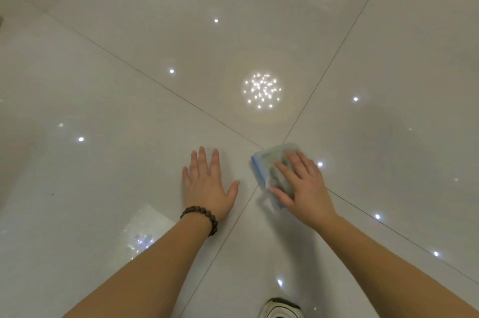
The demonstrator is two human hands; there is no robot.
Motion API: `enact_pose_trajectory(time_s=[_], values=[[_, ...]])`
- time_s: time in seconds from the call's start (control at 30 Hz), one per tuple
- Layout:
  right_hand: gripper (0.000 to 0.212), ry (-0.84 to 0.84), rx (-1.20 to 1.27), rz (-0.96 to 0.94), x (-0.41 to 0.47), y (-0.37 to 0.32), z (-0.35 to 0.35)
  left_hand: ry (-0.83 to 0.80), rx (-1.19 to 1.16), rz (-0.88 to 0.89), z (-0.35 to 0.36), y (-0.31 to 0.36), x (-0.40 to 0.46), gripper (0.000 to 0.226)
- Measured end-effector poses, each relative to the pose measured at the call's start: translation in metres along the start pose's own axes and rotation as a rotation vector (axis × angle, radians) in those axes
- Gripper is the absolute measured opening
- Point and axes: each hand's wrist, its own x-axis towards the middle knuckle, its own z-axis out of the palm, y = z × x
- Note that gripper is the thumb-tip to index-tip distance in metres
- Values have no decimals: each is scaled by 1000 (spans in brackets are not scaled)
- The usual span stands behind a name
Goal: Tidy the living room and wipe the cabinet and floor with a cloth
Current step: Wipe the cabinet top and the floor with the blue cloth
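Observation:
A folded cloth, light blue at the edge and grey on top, lies on the glossy white tiled floor where several tile joints meet. My right hand presses flat on the cloth, fingers spread over it. My left hand rests flat on the bare tile to the left of the cloth, fingers apart, holding nothing. A dark beaded bracelet is on the left wrist.
Ceiling lights reflect as bright spots across the tiles, with a round cluster just beyond the hands. A white shoe shows at the bottom edge. A dark object's edge sits at the far left.

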Motion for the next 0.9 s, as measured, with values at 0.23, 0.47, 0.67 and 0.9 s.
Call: enact_pose_trajectory(time_s=[0.23, 0.47, 0.67, 0.9], values=[[67, -19, -118, 63, 19, -5, 30, 26, 7, -95, 11, -15, 14, 119], [59, -23, -309, -9, 47, 63, 29, -168, -5, -130, 15, -25, 21, 146], [61, 124, -13, 794, 140, 61, -3, -239, -2, -148, 11, -21, 23, 149], [56, -109, -322, -511, 140, 2, 28, -299, -80, -182, -13, -9, 33, 150]])
